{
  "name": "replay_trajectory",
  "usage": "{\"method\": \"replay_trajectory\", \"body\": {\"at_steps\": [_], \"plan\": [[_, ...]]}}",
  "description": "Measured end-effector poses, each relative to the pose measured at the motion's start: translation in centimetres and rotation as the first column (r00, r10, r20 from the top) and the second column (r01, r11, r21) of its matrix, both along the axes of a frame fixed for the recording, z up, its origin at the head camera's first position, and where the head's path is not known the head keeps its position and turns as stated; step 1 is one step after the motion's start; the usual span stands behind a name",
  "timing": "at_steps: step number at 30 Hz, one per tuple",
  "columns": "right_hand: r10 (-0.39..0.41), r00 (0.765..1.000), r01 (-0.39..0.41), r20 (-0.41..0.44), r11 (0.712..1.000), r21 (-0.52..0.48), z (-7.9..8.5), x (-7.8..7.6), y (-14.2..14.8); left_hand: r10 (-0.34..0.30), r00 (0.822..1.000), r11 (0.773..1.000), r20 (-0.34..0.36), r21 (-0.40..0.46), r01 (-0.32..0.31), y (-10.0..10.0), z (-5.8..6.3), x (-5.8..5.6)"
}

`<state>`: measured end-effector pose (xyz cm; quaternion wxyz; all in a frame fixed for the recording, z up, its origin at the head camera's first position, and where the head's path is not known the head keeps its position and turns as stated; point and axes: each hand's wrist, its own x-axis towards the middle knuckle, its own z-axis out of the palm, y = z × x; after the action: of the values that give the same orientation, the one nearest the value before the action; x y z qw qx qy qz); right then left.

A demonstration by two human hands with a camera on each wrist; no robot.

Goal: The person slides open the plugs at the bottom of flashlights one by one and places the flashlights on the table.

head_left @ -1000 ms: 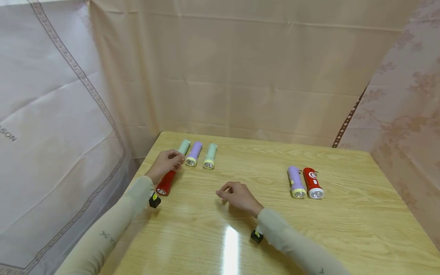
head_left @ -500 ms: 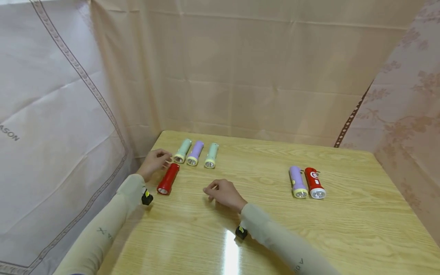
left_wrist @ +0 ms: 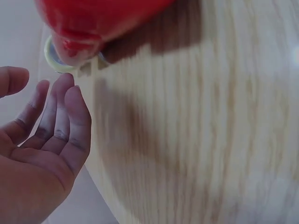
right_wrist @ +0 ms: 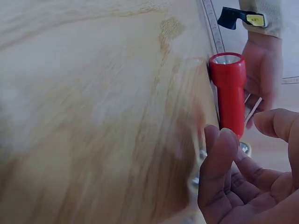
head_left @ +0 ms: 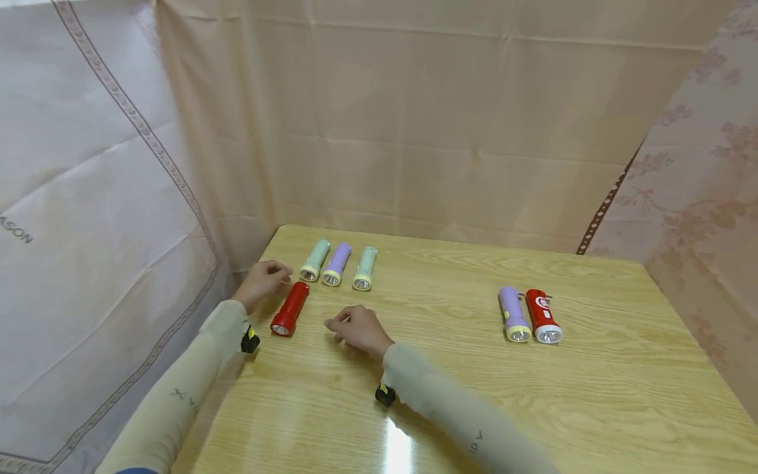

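Observation:
A red flashlight (head_left: 290,309) lies on the table's left side, its lens toward the near edge. Just left of it is my left hand (head_left: 262,283), fingers loosely bent and holding nothing; the left wrist view shows that hand (left_wrist: 51,135) with an empty palm beside the red body (left_wrist: 103,21). To the right of the same flashlight, over the wood, hovers my right hand (head_left: 359,329). Its fingers (right_wrist: 217,156) are relaxed and bent with nothing between them. In the right wrist view the red flashlight (right_wrist: 230,93) stands out past the fingertips.
Behind the red flashlight lie a mint flashlight (head_left: 314,261), a purple one (head_left: 337,264) and another mint one (head_left: 364,268). Farther right, a purple flashlight (head_left: 512,315) and a red-and-white one (head_left: 543,317) lie side by side on the wooden table (head_left: 616,388). Cloth (head_left: 414,118) hangs behind.
My left hand has drawn back left off the red flashlight, which now shows whole. My right hand has moved left toward it. The flashlights stay in place.

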<state>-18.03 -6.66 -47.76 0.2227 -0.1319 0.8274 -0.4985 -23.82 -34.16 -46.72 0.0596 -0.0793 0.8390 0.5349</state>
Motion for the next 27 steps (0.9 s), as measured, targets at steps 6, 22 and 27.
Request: {"method": "replay_trajectory", "body": {"at_steps": [6, 22, 27], "plan": [[-0.002, 1.000, 0.002, -0.011, 1.000, 0.017, -0.4, -0.2, -1.8, -0.052, 0.999, 0.997, 0.008, -0.063, 0.052, -0.3, -0.6, -0.3], [0.015, 0.998, -0.007, -0.059, 0.991, 0.133, 0.4, -0.7, -6.8, -0.097, 0.989, 0.979, 0.109, -0.170, 0.115, 0.2, -0.1, -0.1], [0.001, 0.996, 0.017, -0.088, 0.980, 0.200, 0.6, -0.7, -8.0, -0.116, 0.988, 0.985, 0.102, -0.120, 0.127, 0.1, -0.2, -0.2]]}}
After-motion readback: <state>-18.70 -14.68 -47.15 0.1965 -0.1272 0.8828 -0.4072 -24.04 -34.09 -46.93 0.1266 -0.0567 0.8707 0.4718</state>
